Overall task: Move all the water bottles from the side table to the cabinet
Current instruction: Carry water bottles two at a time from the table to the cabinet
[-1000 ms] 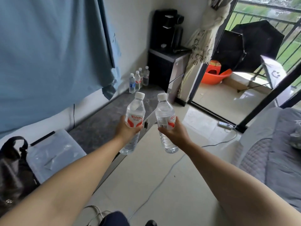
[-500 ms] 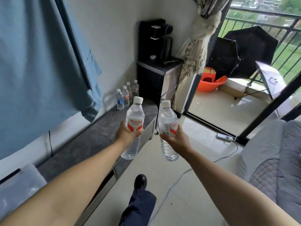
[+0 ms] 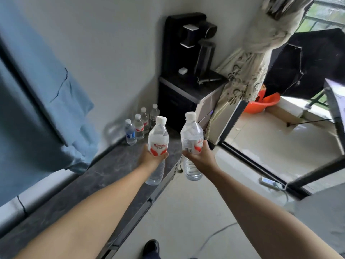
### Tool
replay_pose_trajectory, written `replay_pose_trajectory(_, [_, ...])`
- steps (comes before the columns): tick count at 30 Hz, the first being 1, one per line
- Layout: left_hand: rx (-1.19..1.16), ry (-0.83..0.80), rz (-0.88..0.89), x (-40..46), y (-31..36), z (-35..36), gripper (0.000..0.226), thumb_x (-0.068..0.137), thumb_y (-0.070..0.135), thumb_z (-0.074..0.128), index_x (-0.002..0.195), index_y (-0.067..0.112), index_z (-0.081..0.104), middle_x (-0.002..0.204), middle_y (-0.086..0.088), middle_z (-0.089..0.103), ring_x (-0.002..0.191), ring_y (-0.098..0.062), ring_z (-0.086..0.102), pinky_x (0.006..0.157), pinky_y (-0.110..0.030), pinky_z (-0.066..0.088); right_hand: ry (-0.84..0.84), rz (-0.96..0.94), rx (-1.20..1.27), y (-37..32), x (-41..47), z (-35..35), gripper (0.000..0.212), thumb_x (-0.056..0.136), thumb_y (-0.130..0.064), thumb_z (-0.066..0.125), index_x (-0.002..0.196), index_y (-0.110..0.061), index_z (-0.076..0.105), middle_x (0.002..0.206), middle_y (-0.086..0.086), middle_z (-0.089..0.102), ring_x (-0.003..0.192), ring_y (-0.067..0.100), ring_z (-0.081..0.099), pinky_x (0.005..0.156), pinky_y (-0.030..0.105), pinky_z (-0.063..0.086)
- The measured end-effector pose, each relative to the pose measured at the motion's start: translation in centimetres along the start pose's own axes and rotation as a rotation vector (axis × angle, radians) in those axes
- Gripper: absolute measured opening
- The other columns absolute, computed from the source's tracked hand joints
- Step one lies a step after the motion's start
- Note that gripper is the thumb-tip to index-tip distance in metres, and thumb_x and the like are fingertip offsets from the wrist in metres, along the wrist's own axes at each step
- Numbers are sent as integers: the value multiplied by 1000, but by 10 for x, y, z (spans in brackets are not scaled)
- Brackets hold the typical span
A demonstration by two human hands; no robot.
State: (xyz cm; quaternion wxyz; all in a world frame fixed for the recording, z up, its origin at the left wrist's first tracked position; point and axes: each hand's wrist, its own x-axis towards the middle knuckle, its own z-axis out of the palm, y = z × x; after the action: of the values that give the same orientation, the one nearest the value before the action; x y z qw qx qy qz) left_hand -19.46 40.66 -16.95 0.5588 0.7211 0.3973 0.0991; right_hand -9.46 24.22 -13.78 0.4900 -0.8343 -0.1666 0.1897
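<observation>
My left hand [image 3: 151, 157] grips a clear water bottle [image 3: 158, 141] with a red-and-white label and white cap, held upright above the far part of the long dark marble-topped cabinet [image 3: 104, 176]. My right hand [image 3: 200, 159] holds a second clear bottle [image 3: 192, 135] upright, just right of the cabinet's front edge, over the floor. Several small water bottles [image 3: 140, 126] stand in a row at the cabinet's far end against the wall; the nearest of them has a blue label.
A black water dispenser [image 3: 188, 45] sits on a dark stand [image 3: 179, 101] past the cabinet's end. A blue cloth [image 3: 43, 101] hangs at left. A tied curtain [image 3: 250, 68], balcony door frame [image 3: 280, 176], floor power strip [image 3: 267, 181] and cable lie right. My shoe [image 3: 151, 247] is below.
I have walked forward along the cabinet; the row of bottles and the dispenser are nearer and larger. Both hands still hold their bottles upright, side by side.
</observation>
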Motion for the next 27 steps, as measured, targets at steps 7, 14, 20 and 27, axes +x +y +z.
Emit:
replay_pose_trajectory(7, [-149, -23, -144, 77, 18, 45, 67, 66, 23, 84, 122, 13, 47, 111, -4, 62, 100, -22, 56, 87, -36, 46, -76, 54, -11, 11, 112, -4, 50, 73, -29, 81, 109, -24, 46, 101, -3, 64, 93, 19, 64, 82, 36, 53])
replay_pose_trajectory(14, [-356, 189, -267, 185, 24, 110, 61, 68, 15, 83, 110, 25, 40, 96, 5, 58, 91, -16, 58, 82, -32, 44, -240, 66, -46, 38, 274, 14, 52, 71, -25, 82, 108, -29, 45, 96, -11, 60, 93, 16, 60, 74, 27, 47])
replay_pose_trajectory(20, [-344, 414, -329, 286, -8, 136, 56, 62, 25, 86, 105, 28, 50, 89, 10, 65, 79, -5, 60, 61, -21, 43, -295, 121, -90, 85, 374, 75, 54, 67, -31, 81, 110, -25, 49, 106, -3, 65, 95, 19, 63, 81, 36, 52])
replay_pose_trajectory(27, [-276, 620, -244, 383, -65, 156, 54, 63, 18, 87, 109, 14, 57, 96, 4, 63, 83, -12, 56, 65, -15, 35, -274, 192, -49, 138, 453, 163, 50, 71, -32, 79, 110, -33, 48, 89, -15, 63, 79, 6, 62, 63, 21, 44])
